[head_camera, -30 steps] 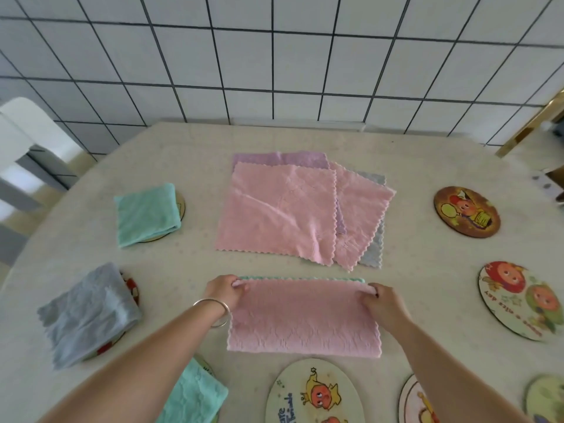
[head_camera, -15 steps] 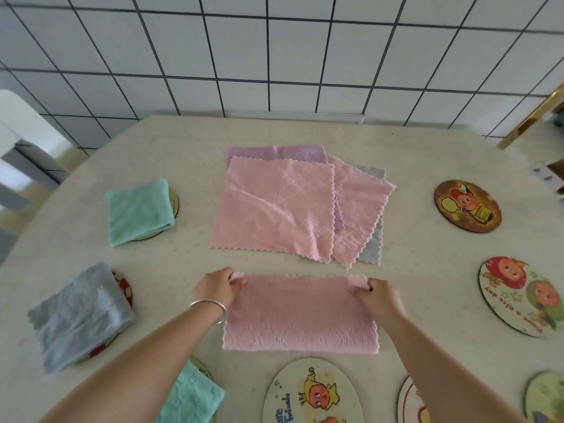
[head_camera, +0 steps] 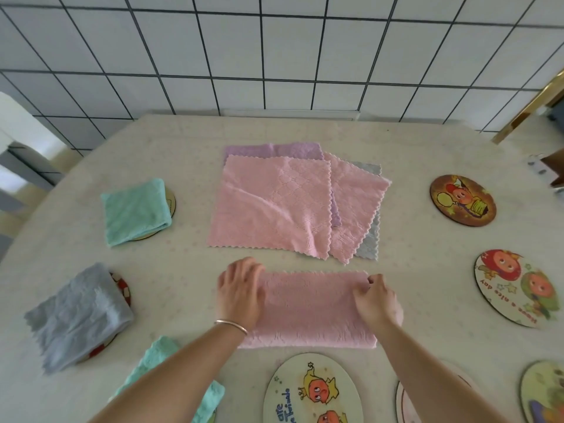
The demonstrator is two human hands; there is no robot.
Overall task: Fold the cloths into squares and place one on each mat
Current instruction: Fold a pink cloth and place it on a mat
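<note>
Lying flat near the table's (head_camera: 183,141) front edge, the pink strip (head_camera: 311,309) is pressed at its left end by the spread left hand (head_camera: 241,296); its right end seems pinched by the right hand (head_camera: 377,302). Bare table is seen around it. Three mats are covered; five are bare.

Both bare forearms reach forward, the left hand (head_camera: 241,296) lying flat, palm down, the right hand (head_camera: 377,302) loosely curled.
</note>
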